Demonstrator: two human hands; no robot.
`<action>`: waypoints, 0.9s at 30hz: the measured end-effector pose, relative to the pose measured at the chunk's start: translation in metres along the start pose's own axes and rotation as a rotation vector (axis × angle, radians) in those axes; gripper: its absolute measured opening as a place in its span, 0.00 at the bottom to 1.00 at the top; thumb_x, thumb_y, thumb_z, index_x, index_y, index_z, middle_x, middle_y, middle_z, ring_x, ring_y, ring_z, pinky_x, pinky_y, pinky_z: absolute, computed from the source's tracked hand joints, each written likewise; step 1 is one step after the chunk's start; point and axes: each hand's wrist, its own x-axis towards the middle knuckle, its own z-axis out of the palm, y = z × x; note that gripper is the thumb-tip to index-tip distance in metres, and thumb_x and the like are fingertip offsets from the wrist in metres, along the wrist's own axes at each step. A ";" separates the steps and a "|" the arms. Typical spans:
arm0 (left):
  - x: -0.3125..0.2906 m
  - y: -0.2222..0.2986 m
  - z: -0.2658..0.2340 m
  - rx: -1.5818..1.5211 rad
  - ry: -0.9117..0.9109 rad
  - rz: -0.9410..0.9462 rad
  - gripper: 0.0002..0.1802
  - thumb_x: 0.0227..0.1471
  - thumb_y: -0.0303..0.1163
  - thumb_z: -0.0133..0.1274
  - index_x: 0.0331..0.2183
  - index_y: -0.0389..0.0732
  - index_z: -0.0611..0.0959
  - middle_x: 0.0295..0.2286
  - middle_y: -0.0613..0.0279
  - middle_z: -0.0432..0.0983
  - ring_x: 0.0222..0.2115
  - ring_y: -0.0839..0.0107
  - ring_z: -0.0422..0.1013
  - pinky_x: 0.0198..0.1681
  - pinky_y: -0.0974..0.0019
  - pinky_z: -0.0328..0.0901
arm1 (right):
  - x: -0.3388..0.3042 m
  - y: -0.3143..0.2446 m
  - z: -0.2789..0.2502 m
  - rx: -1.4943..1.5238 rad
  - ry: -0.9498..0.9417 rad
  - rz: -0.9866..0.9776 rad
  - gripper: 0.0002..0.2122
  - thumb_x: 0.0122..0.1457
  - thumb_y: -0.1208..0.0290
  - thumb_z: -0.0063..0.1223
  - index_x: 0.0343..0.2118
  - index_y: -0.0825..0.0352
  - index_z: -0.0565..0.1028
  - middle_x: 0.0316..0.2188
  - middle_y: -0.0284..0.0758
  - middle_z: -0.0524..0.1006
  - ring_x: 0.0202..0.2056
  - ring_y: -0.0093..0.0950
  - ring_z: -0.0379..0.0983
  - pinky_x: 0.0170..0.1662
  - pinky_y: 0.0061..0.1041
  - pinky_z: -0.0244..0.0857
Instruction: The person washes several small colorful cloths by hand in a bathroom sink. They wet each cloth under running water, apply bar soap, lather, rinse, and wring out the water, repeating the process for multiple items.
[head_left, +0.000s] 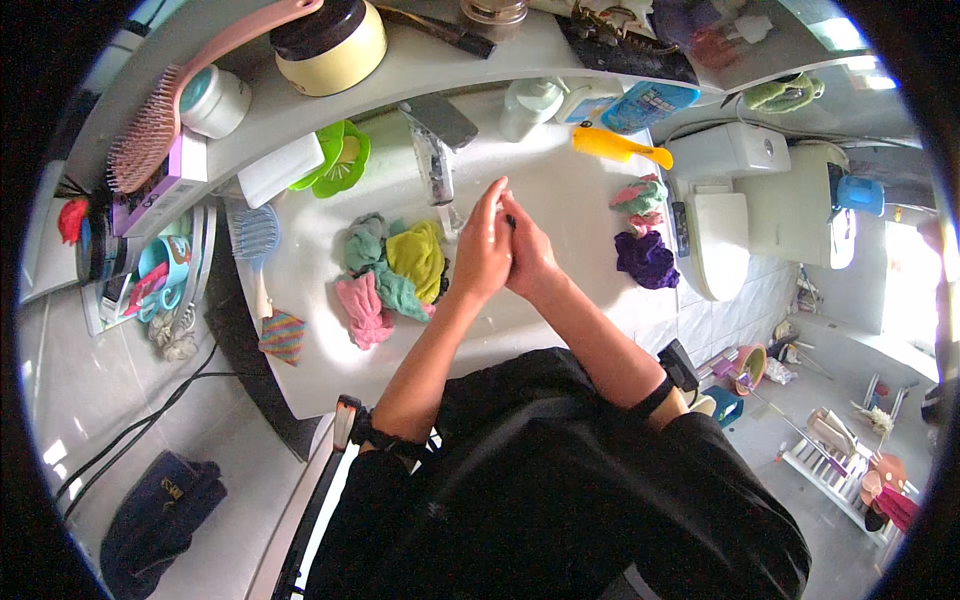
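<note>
My left hand (482,258) and my right hand (533,257) are pressed palm to palm over the white sink (560,320), just in front of the faucet (433,165). Their skin looks wet. Between them shows a small dark bit (512,222), too hidden to name. Left of my hands, in the basin, lies a heap of wet-looking cloths: a yellow-green cloth (415,256), a mint green cloth (372,255) and a pink cloth (363,312). On the right rim sit a dark purple cloth (646,260) and a pink and green cloth (640,200).
Behind the faucet stand a pump bottle (530,107), a blue bottle (650,105) and a yellow-orange handled item (620,147). A green flower-shaped dish (340,160) and a blue hairbrush (257,235) lie at left. A shelf (420,75) overhangs the back; a toilet (718,245) stands right.
</note>
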 end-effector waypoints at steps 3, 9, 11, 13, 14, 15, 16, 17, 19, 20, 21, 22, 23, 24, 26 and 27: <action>-0.015 0.001 -0.021 -0.607 0.013 -0.205 0.27 0.65 0.43 0.41 0.60 0.41 0.63 0.53 0.57 0.69 0.52 0.68 0.68 0.53 0.64 0.63 | -0.006 -0.016 -0.001 -0.043 -0.147 0.079 0.15 0.66 0.50 0.43 0.30 0.57 0.68 0.22 0.28 0.69 0.21 0.24 0.64 0.23 0.25 0.59; -0.065 -0.032 -0.066 -0.592 -0.015 -0.505 0.24 0.64 0.46 0.45 0.53 0.38 0.73 0.45 0.56 0.76 0.46 0.66 0.73 0.48 0.65 0.67 | -0.003 -0.027 -0.007 -0.165 0.054 0.054 0.20 0.67 0.49 0.40 0.21 0.55 0.58 0.13 0.23 0.56 0.13 0.19 0.48 0.15 0.20 0.40; -0.075 -0.039 -0.067 -0.614 -0.007 -0.524 0.22 0.63 0.44 0.44 0.51 0.38 0.75 0.43 0.58 0.77 0.44 0.70 0.74 0.47 0.67 0.66 | -0.001 -0.024 -0.009 -0.172 0.021 0.058 0.21 0.67 0.49 0.40 0.20 0.54 0.58 0.13 0.23 0.55 0.13 0.19 0.47 0.15 0.21 0.38; -0.079 -0.040 -0.062 -0.603 -0.004 -0.537 0.21 0.63 0.42 0.45 0.50 0.37 0.75 0.41 0.59 0.78 0.42 0.71 0.74 0.45 0.69 0.66 | -0.001 -0.021 -0.012 -0.168 0.021 0.066 0.21 0.67 0.50 0.40 0.19 0.54 0.57 0.13 0.23 0.54 0.13 0.19 0.46 0.16 0.21 0.37; -0.080 -0.040 -0.058 -0.587 -0.004 -0.527 0.20 0.63 0.41 0.46 0.50 0.37 0.76 0.40 0.59 0.78 0.41 0.72 0.74 0.44 0.70 0.67 | -0.001 -0.020 -0.013 -0.162 0.016 0.067 0.21 0.67 0.50 0.40 0.19 0.55 0.57 0.13 0.23 0.54 0.13 0.19 0.45 0.16 0.21 0.36; -0.080 -0.039 -0.053 -0.570 -0.004 -0.517 0.20 0.63 0.40 0.47 0.49 0.37 0.76 0.40 0.59 0.78 0.40 0.72 0.75 0.43 0.70 0.67 | -0.001 -0.020 -0.015 -0.145 -0.024 0.088 0.21 0.67 0.51 0.40 0.19 0.55 0.57 0.12 0.23 0.54 0.13 0.19 0.45 0.16 0.21 0.36; -0.079 -0.039 -0.049 -0.555 -0.026 -0.484 0.19 0.62 0.39 0.47 0.50 0.37 0.76 0.41 0.58 0.78 0.40 0.71 0.75 0.43 0.69 0.67 | -0.001 -0.020 -0.016 -0.131 -0.021 0.074 0.20 0.67 0.51 0.40 0.20 0.55 0.58 0.13 0.24 0.55 0.13 0.20 0.47 0.16 0.22 0.39; -0.077 -0.039 -0.045 -0.539 -0.048 -0.452 0.19 0.61 0.38 0.47 0.50 0.37 0.75 0.42 0.58 0.78 0.41 0.71 0.75 0.44 0.68 0.67 | 0.000 -0.019 -0.017 -0.108 -0.054 0.081 0.19 0.66 0.51 0.41 0.20 0.55 0.60 0.14 0.25 0.57 0.14 0.21 0.49 0.17 0.22 0.41; -0.074 -0.040 -0.039 -0.506 -0.064 -0.426 0.19 0.60 0.37 0.47 0.50 0.38 0.75 0.42 0.59 0.77 0.41 0.70 0.75 0.44 0.68 0.67 | 0.004 -0.018 -0.017 -0.024 -0.081 0.085 0.17 0.66 0.53 0.42 0.22 0.56 0.63 0.17 0.27 0.61 0.17 0.24 0.54 0.19 0.23 0.48; -0.072 -0.041 -0.037 -0.488 -0.061 -0.433 0.19 0.60 0.36 0.48 0.50 0.38 0.75 0.42 0.59 0.77 0.41 0.71 0.75 0.44 0.68 0.67 | 0.008 -0.015 -0.015 0.038 -0.074 0.081 0.16 0.65 0.53 0.43 0.24 0.57 0.64 0.19 0.29 0.63 0.19 0.25 0.57 0.21 0.24 0.51; -0.070 -0.042 -0.037 -0.471 -0.061 -0.429 0.19 0.59 0.36 0.48 0.50 0.39 0.75 0.42 0.60 0.77 0.41 0.71 0.74 0.44 0.68 0.67 | 0.014 -0.012 -0.013 0.108 -0.063 0.083 0.15 0.65 0.54 0.44 0.25 0.57 0.66 0.21 0.30 0.66 0.21 0.27 0.60 0.23 0.25 0.55; -0.069 -0.044 -0.037 -0.470 -0.006 -0.447 0.19 0.59 0.36 0.49 0.50 0.39 0.75 0.42 0.60 0.77 0.40 0.71 0.74 0.43 0.68 0.67 | 0.020 -0.009 -0.011 0.115 -0.111 0.112 0.14 0.65 0.55 0.44 0.27 0.57 0.67 0.23 0.31 0.67 0.23 0.28 0.62 0.25 0.27 0.57; -0.067 -0.045 -0.040 -0.471 0.049 -0.455 0.19 0.59 0.36 0.50 0.50 0.39 0.75 0.41 0.60 0.77 0.40 0.72 0.74 0.43 0.69 0.67 | 0.027 -0.006 -0.008 0.127 -0.159 0.150 0.12 0.65 0.56 0.44 0.29 0.57 0.68 0.25 0.32 0.69 0.25 0.29 0.63 0.28 0.28 0.60; -0.066 -0.047 -0.043 -0.463 0.102 -0.495 0.19 0.58 0.36 0.50 0.50 0.39 0.75 0.41 0.61 0.76 0.40 0.72 0.74 0.42 0.69 0.67 | 0.034 -0.001 -0.007 0.151 -0.286 0.206 0.11 0.65 0.57 0.44 0.30 0.58 0.69 0.27 0.33 0.70 0.27 0.31 0.64 0.30 0.29 0.62; -0.064 -0.048 -0.053 -0.575 0.168 -0.487 0.19 0.56 0.29 0.50 0.49 0.36 0.74 0.41 0.60 0.75 0.38 0.73 0.74 0.39 0.73 0.66 | 0.051 0.008 -0.002 -0.037 -0.203 0.175 0.10 0.65 0.59 0.44 0.35 0.60 0.68 0.27 0.33 0.70 0.21 0.28 0.64 0.22 0.27 0.60; -0.062 -0.048 -0.059 -0.601 0.190 -0.512 0.19 0.56 0.30 0.51 0.49 0.36 0.74 0.41 0.60 0.75 0.38 0.73 0.74 0.39 0.73 0.66 | 0.058 0.013 -0.001 -0.105 -0.253 0.147 0.10 0.65 0.59 0.44 0.36 0.61 0.68 0.25 0.34 0.70 0.19 0.28 0.64 0.19 0.26 0.58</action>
